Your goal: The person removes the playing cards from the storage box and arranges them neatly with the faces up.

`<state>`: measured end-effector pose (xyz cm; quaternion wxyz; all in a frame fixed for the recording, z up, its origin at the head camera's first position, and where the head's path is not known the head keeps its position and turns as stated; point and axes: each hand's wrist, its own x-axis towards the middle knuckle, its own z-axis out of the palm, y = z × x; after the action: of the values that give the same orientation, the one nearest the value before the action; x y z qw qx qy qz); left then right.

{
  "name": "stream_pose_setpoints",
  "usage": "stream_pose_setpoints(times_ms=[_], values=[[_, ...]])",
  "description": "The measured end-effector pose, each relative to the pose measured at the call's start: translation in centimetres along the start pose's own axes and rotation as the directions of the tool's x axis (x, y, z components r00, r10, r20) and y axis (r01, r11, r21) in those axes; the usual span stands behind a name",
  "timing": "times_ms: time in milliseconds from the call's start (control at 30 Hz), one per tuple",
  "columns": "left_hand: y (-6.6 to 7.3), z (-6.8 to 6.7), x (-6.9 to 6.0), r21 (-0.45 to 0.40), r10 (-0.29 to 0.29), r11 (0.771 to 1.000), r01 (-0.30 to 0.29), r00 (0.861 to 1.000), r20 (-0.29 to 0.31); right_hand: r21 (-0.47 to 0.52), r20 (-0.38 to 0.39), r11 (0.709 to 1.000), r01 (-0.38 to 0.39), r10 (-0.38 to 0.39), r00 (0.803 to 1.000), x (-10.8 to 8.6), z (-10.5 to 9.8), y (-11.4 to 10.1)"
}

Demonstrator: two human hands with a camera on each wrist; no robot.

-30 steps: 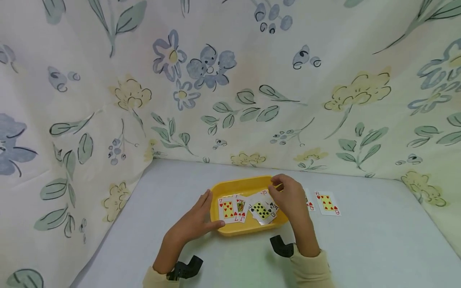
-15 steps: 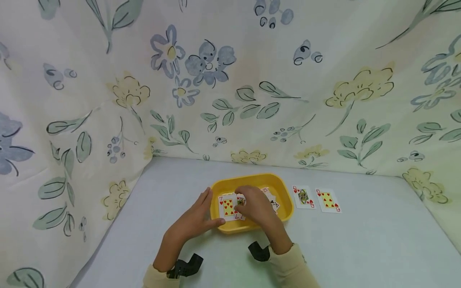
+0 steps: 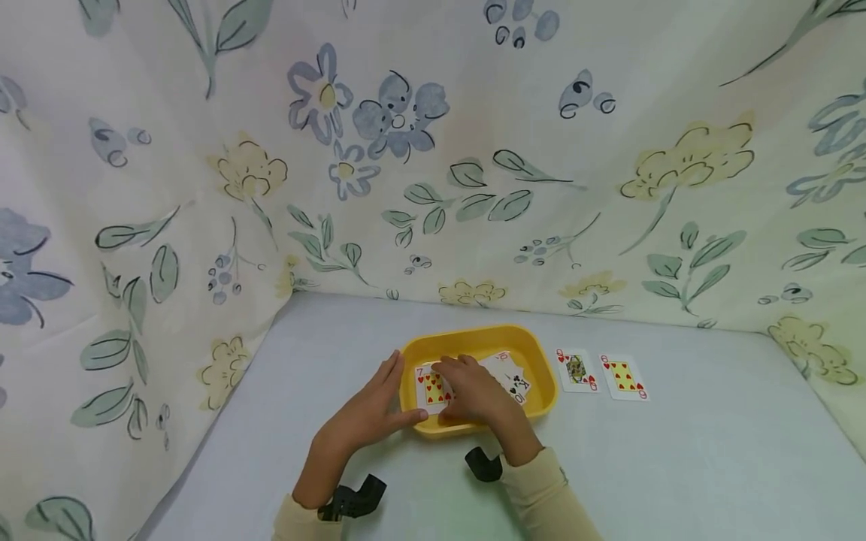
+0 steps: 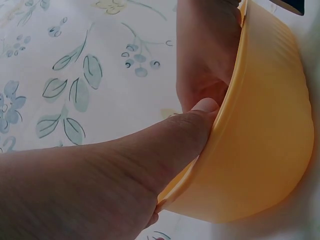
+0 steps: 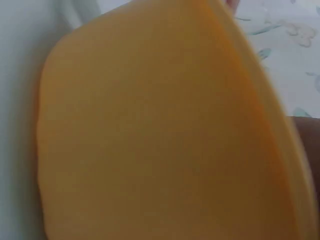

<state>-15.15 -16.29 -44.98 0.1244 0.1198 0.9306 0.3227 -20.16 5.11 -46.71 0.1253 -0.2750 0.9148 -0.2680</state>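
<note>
A yellow tray (image 3: 473, 338) holds several playing cards. My left hand (image 3: 368, 409) rests against the tray's left end, fingers extended along the outside and thumb on the near rim. In the left wrist view, that thumb (image 4: 185, 127) touches the tray's rim (image 4: 227, 107). My right hand (image 3: 476, 391) is inside the tray, fingers bent over the cards. Its fingertips reach the seven of hearts (image 3: 429, 387) and the spot beside it; whether they pinch a card is hidden. Black-suited cards and a red ten (image 3: 504, 364) show behind the right hand.
Right of the tray, a queen of hearts (image 3: 576, 370) and a six of hearts (image 3: 625, 377) lie face up side by side on the pale table (image 3: 704, 436). A floral cloth (image 3: 473, 225) hangs behind and at the left. Each wrist wears a black camera mount.
My right hand moved left from the tray's right end to the cards beside the seven of hearts, then slightly lower and left. The queen of hearts came into full view. The left hand stayed.
</note>
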Motion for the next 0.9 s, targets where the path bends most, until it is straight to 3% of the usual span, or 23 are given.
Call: stream_pose_setpoints(times_ms=[533,800,900], values=[[0.27,-0.21,0.1,-0.01,-0.017,1.0,0.017,1.0,0.003,-0.127,-0.051,0.989,0.075,-0.082,0.995,0.46,0.46,0.38],[0.31,-0.26,-0.1,-0.032,-0.01,0.999,0.01,1.0,0.004,-0.058,-0.1,0.995,0.082,-0.088,0.991,0.66,0.84,0.03],[0.35,-0.25,-0.09,-0.029,-0.005,1.0,0.005,1.0,0.0,-0.074,-0.13,0.994,0.085,-0.094,0.987,0.64,0.91,-0.21]])
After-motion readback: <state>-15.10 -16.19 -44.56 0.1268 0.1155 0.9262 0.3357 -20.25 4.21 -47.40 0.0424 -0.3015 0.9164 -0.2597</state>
